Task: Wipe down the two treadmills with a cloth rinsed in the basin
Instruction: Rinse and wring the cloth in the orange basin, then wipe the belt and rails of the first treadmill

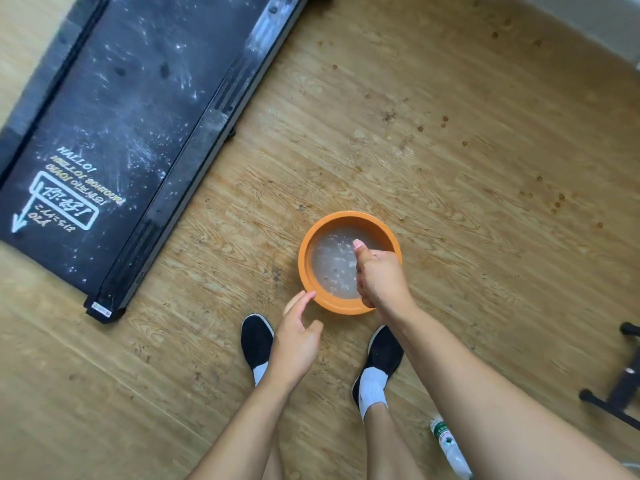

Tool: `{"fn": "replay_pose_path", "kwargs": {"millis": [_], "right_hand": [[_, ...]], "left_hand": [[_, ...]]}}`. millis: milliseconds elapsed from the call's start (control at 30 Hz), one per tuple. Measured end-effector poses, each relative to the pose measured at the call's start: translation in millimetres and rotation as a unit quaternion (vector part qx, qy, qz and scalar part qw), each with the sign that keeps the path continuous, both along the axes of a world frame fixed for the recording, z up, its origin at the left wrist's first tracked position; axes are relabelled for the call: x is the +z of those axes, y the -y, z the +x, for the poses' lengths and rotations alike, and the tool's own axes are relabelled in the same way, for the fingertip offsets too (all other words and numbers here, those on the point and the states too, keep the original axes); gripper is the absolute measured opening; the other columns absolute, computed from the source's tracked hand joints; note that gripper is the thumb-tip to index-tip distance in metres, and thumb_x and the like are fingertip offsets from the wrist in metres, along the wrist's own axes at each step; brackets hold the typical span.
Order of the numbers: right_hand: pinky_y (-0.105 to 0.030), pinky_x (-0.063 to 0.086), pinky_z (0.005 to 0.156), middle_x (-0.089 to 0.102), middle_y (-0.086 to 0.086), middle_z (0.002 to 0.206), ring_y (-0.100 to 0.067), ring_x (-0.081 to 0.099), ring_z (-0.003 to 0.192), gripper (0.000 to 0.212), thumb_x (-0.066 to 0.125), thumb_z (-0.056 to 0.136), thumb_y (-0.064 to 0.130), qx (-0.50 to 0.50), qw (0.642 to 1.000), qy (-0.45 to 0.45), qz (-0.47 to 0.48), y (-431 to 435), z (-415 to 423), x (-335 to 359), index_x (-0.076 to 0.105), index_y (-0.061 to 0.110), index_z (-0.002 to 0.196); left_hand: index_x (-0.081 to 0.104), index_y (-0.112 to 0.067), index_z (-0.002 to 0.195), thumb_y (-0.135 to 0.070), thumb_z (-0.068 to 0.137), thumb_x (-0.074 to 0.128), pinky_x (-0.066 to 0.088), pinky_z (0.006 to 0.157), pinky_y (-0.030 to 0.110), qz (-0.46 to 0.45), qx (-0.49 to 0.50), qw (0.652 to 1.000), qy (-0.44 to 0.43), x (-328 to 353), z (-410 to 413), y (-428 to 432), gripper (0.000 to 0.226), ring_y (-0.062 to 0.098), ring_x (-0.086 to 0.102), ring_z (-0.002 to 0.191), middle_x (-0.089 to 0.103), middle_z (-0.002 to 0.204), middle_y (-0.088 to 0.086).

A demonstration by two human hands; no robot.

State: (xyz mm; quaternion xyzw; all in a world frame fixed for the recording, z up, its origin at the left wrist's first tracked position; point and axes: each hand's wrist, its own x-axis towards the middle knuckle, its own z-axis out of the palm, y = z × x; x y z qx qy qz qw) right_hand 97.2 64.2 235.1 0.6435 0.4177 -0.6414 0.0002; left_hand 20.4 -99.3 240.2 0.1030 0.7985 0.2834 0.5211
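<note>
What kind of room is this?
Probably a home workout room: a dusty black treadmill lies on the wood-look floor, and a black equipment frame stands at the right edge.

**Both hands at the orange basin, treadmill alongside**

The orange basin (346, 218) stands on the wooden floor (450, 168), filled with cloudy water (332, 265). The right hand (381, 278) is over its near right side, fingers curled in a fist and thumb raised; whether it holds anything cannot be told. The left hand (298, 341), fingers relaxed, reaches to the near left rim. A black treadmill (114, 116) with a white-smeared belt lies to the left. Two black shoes (256, 341) stand just behind the basin.
</note>
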Motion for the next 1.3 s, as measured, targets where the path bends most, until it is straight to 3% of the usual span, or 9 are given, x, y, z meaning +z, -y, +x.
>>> {"fn": "replay_pose_path", "kwargs": {"millis": [100,267,400,567,800,900,1000,1133,1300], "right_hand": [[-0.027,0.018,0.047,0.032,0.0,0.055,-0.015,0.024,0.045,0.051,0.054,0.106,0.044,0.004,1.0,-0.009,-0.004,-2.0,2.9,60.7,0.033,0.026,0.063],[-0.026,0.036,0.047,0.054,-0.007,0.071,-0.018,0.051,0.056,0.033,0.054,0.106,0.039,0.006,0.995,-0.09,-0.039,-15.8,-9.6,221.6,0.056,0.015,0.083],[-0.04,0.052,0.075,0.068,-0.015,0.105,-0.024,0.064,0.086,0.028,0.06,0.084,0.011,0.041,0.979,-0.199,0.01,-38.6,-41.5,385.5,0.067,0.012,0.111],[-0.046,0.058,0.097,0.071,-0.009,0.122,-0.025,0.071,0.107,0.038,0.05,0.102,-0.004,0.173,0.921,-0.305,0.168,-48.6,-59.4,580.1,0.058,0.016,0.133],[-0.05,0.061,0.085,0.077,-0.002,0.094,-0.015,0.074,0.084,0.014,0.074,0.098,0.02,0.318,0.823,-0.295,0.366,-28.8,-64.8,751.5,0.065,0.028,0.106],[-0.028,0.056,0.07,0.076,0.007,0.08,-0.005,0.07,0.071,0.018,0.079,0.092,0.02,0.318,0.791,-0.299,0.428,-13.2,-74.4,795.6,0.062,0.02,0.096],[-0.018,0.052,0.059,0.069,-0.001,0.074,-0.01,0.063,0.067,0.027,0.081,0.089,0.025,0.285,0.78,-0.336,0.444,4.9,-91.3,830.3,0.058,0.012,0.089],[-0.032,0.06,0.067,0.064,-0.022,0.084,-0.023,0.066,0.077,0.057,0.085,0.073,0.057,0.261,0.788,-0.411,0.376,34.7,-115.1,854.7,0.06,0.008,0.09],[-0.023,0.059,0.062,0.069,-0.013,0.091,-0.019,0.068,0.076,0.014,0.07,0.092,0.016,0.239,0.796,-0.487,0.269,92.1,-152.4,857.5,0.065,0.009,0.103]], "left_hand": [[0.057,-0.036,0.142,-0.006,0.097,0.054,0.038,0.099,0.015,0.01,0.005,1.0,-0.009,46.2,4.4,-9.5,0.053,-0.002,0.047,0.134,0.046,0.157,-0.013],[0.061,-0.046,0.118,-0.009,0.097,0.06,0.052,0.104,0.035,0.103,0.017,0.991,-0.086,181.3,-9.8,-37.1,0.042,0.004,0.059,0.123,0.058,0.134,-0.017],[0.068,-0.032,0.107,-0.023,0.099,0.056,0.051,0.088,0.018,0.253,0.032,0.938,-0.234,347.2,-43.7,-73.9,0.017,0.008,0.067,0.103,0.065,0.107,-0.013],[0.066,-0.027,0.104,-0.034,0.101,0.07,0.053,0.079,0.018,0.374,0.094,0.896,-0.222,557.2,-66.6,-91.4,0.009,0.01,0.071,0.087,0.072,0.095,-0.007],[0.074,-0.025,0.092,-0.032,0.088,0.085,0.059,0.08,0.034,0.379,0.097,0.883,-0.259,720.4,-98.1,-39.2,0.013,0.013,0.075,0.082,0.079,0.085,-0.005],[0.071,-0.027,0.083,-0.033,0.088,0.086,0.054,0.071,0.025,0.388,0.076,0.867,-0.304,758.0,-116.9,-11.2,0.016,0.007,0.069,0.072,0.076,0.079,-0.006],[0.07,-0.02,0.085,-0.029,0.085,0.082,0.057,0.083,0.025,0.484,0.123,0.845,-0.191,782.2,-140.5,14.8,0.015,0.011,0.071,0.088,0.078,0.091,0.001],[0.06,-0.007,0.093,-0.017,0.093,0.064,0.063,0.087,0.042,0.614,0.24,0.751,0.033,796.4,-178.2,64.7,0.011,0.03,0.068,0.094,0.072,0.103,0.017],[0.053,-0.011,0.102,-0.002,0.101,0.054,0.063,0.08,0.039,0.63,0.215,0.743,0.067,811.9,-209.2,124.5,0.009,0.025,0.07,0.09,0.069,0.106,0.017]]}}
